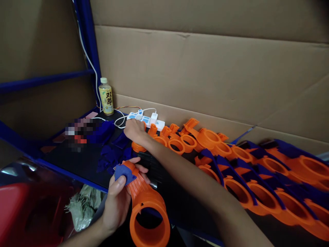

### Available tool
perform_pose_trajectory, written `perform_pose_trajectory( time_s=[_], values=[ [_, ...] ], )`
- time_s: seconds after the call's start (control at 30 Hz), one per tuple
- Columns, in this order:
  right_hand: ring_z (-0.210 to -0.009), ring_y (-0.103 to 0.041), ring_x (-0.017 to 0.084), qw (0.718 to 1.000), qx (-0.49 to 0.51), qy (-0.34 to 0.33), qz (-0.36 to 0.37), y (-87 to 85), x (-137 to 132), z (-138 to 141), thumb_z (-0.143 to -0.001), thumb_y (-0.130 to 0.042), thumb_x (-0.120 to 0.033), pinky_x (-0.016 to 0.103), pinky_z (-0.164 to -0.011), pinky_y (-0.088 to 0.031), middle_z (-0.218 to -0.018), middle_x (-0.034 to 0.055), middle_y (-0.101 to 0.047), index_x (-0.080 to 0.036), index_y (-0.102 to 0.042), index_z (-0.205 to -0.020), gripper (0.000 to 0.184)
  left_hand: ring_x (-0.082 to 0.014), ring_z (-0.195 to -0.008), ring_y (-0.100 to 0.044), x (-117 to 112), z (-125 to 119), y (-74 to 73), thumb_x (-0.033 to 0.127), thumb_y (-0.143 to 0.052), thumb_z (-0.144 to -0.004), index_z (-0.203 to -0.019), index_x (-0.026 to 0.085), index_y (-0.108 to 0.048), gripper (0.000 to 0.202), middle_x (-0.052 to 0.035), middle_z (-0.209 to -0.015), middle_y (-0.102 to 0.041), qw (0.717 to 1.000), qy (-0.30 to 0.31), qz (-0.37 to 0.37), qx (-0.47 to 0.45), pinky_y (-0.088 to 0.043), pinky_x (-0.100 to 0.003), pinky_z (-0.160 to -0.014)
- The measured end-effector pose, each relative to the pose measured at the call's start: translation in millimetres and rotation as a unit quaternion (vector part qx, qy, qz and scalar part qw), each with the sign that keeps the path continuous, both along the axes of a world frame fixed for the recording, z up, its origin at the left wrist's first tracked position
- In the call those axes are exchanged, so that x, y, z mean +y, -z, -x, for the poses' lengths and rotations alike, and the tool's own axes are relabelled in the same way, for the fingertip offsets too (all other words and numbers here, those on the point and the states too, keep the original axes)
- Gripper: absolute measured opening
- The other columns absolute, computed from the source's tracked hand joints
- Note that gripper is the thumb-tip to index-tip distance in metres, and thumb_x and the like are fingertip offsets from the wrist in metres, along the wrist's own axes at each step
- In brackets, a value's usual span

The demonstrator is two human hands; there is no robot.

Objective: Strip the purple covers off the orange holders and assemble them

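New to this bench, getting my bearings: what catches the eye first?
The bright orange ringed part gripped in the left hand at bottom centre, a blue piece on its top end. Behind it, rows of orange parts with blue strips fill the right side, and the right hand reaches to their far end near a bottle.

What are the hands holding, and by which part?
The left hand grips an orange ring part by its narrow neck, thumb on the blue cap. The right hand touches the orange row; grip unclear.
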State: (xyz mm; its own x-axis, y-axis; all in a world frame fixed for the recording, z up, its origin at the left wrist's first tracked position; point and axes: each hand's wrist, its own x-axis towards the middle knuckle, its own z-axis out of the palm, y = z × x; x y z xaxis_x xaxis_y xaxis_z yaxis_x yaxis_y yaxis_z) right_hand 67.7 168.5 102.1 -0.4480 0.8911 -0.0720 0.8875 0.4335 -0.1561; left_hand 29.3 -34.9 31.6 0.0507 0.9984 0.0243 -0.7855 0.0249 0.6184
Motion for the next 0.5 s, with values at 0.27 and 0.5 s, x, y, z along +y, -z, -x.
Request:
perform_pose_trajectory(
  time_s=[0.27,0.5],
  values=[
    [-0.116,-0.061,0.027,0.999,-0.002,0.02,-0.036,9.4,3.3,6.9,-0.092,-0.049,-0.018,0.033,-0.091,-0.047,-0.119,0.0232,-0.066,-0.005,-0.065,-0.119,0.034,-0.0291,-0.092,-0.066,4.4,-1.8,0.8,0.042,-0.061,-0.084,-0.136,0.018,-0.055,0.058,-0.0132,-0.108,-0.067,0.999,-0.016,0.027,-0.004,-0.053,-0.04,-0.076],
    [-0.105,-0.065,0.026,0.997,0.029,-0.02,-0.075,-9.9,-8.5,-16.2,-0.096,-0.042,-0.019,0.032,-0.082,-0.046,-0.113,0.0202,-0.068,-0.009,-0.068,-0.111,0.032,-0.0232,-0.076,-0.066,11.9,1.6,-4.0,0.055,-0.062,-0.086,-0.135,0.016,-0.056,0.063,-0.0085,-0.089,-0.068,0.996,-0.019,0.079,-0.028,-0.051,-0.035,-0.069]
  ],
)
